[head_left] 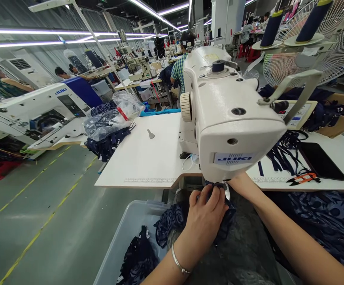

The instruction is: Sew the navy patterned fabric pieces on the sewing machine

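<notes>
My left hand [204, 211], with a silver bangle at the wrist, is closed over a navy patterned garment [172, 221], its fingers bent into the fabric just below the head of a white JUKI sewing machine [237, 118]. My right hand [240, 183] reaches in under the machine head from the other side. Only its wrist area shows; the machine hides the fingers. The needle area is also out of sight. The garment drapes to the left over the edge of a clear plastic bin [121, 233], where more navy pieces [140, 255] lie.
On the white table [157, 158] lies a small grey metal piece [150, 133]. To the right are navy straps [284, 152], orange-handled thread snips [305, 179] and a black phone [322, 160]. A bagged garment pile [106, 126] sits at the left. Thread cones [272, 29] and a fan [308, 59] stand behind.
</notes>
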`<state>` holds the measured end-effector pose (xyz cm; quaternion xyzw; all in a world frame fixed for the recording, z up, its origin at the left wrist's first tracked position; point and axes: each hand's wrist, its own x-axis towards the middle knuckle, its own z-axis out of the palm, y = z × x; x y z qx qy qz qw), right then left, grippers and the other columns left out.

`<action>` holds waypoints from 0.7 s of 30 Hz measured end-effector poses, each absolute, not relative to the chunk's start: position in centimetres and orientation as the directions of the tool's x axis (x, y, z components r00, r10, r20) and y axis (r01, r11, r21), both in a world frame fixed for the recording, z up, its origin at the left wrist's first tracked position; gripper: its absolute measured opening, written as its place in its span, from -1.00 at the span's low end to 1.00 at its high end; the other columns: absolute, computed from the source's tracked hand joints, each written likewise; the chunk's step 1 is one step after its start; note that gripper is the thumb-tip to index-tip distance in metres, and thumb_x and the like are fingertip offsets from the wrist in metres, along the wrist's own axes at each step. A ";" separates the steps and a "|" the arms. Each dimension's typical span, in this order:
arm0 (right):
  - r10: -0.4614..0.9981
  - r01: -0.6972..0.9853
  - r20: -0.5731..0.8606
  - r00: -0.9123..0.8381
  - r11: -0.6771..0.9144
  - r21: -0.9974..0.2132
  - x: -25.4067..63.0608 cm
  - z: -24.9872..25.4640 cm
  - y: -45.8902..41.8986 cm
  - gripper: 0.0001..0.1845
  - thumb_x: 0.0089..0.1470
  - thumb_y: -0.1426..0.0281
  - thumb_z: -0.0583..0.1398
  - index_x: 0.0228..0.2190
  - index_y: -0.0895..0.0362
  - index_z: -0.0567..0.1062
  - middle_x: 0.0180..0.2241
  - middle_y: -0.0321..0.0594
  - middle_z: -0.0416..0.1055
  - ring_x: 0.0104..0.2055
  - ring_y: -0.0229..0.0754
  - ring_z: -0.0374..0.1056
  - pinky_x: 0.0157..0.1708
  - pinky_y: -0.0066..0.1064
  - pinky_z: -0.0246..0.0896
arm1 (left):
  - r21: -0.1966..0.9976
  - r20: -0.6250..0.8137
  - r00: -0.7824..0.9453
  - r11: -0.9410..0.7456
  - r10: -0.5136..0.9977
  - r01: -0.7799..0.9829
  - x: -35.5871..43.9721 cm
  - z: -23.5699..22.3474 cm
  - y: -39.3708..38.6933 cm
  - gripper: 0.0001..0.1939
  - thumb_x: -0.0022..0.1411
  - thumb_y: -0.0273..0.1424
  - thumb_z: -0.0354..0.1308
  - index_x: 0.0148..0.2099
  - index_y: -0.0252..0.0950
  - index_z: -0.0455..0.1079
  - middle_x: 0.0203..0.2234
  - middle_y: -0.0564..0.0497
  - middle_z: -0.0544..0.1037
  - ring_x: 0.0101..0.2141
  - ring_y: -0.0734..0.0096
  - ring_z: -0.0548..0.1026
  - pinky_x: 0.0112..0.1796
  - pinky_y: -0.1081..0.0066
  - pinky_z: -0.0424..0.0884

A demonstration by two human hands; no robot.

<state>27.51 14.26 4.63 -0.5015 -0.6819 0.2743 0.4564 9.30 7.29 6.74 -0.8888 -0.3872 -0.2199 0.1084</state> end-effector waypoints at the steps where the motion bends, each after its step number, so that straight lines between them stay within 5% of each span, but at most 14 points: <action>1: 0.938 0.423 0.339 -0.071 0.337 -0.841 27.5 4.6 14.2 -0.63 0.11 0.39 0.12 -0.05 0.10 0.51 0.00 -0.10 0.46 0.16 0.05 0.25 0.06 -0.12 0.27 | -0.018 0.475 0.601 -0.675 0.643 0.737 9.3 6.7 7.3 -0.67 0.47 -0.33 -0.10 0.18 -0.27 0.29 0.02 0.01 0.49 0.08 0.29 0.35 -0.02 0.19 0.16; 12: 0.939 0.477 0.343 -0.002 0.303 -0.825 27.1 4.2 14.7 -0.72 0.05 0.39 0.09 -0.30 0.12 0.59 -0.20 -0.08 0.55 -0.16 0.01 0.43 -0.19 -0.19 0.39 | -0.029 0.492 0.576 -0.649 0.653 0.760 9.9 6.7 7.6 -0.67 0.45 -0.32 -0.07 0.16 -0.28 0.32 0.01 0.00 0.49 0.05 0.29 0.36 -0.04 0.18 0.15; 21: 0.943 0.479 0.331 0.035 0.275 -0.834 27.2 3.8 14.5 -0.66 0.10 0.32 0.11 -0.13 0.14 0.55 -0.08 -0.02 0.52 -0.03 0.10 0.41 -0.12 -0.15 0.40 | -0.050 0.474 0.590 -0.649 0.654 0.759 9.9 6.4 7.5 -0.64 0.46 -0.34 -0.11 0.20 -0.31 0.28 0.04 -0.04 0.47 0.06 0.27 0.34 -0.03 0.19 0.14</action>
